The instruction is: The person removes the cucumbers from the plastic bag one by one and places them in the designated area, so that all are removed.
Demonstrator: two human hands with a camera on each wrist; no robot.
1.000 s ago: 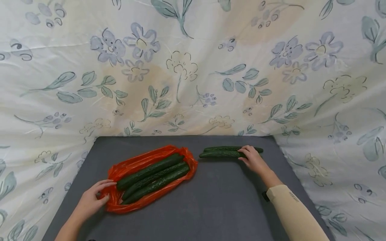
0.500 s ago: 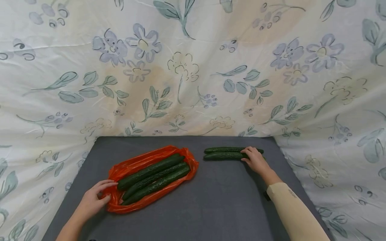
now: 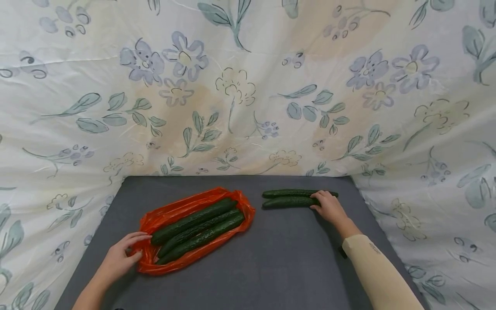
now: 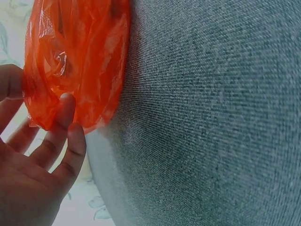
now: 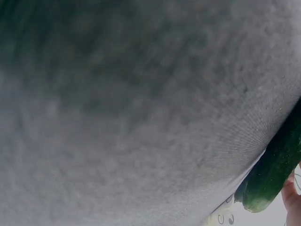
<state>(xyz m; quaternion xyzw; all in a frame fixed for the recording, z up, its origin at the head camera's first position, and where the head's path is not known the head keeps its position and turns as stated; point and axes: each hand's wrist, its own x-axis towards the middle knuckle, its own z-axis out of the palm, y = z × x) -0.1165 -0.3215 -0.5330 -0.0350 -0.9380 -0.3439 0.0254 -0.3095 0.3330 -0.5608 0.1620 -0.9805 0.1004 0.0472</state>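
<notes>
Cucumbers (image 3: 193,221) lie three abreast in a crumpled red-orange plastic bag (image 3: 170,212) on the left of the dark grey table (image 3: 271,258), slanting from the near left to the far right. The bag's mouth gapes upward, so all three show along most of their length.

I hold the bag's near left end with my left hand (image 3: 118,257): thumb and fingers bend to either side of the thin plastic, partly spread, with a good gap behind the tips. From the left wrist, I see the other fingers loosely curved against the glossy film.

Over on the far right, two more cucumbers lie side by side, running left to right, well apart from my left hand. My right hand (image 3: 328,206) grips the right end of the nearer cucumber (image 3: 288,202), fingers bent over it; I cannot see how far they reach underneath. The farther cucumber (image 3: 288,193) lies just beyond, its right tip showing past my knuckles.

A pale yellow sleeve (image 3: 379,271) covers my right forearm. Behind the table hangs a white cloth (image 3: 248,129) printed with flowers and leaves.
</notes>
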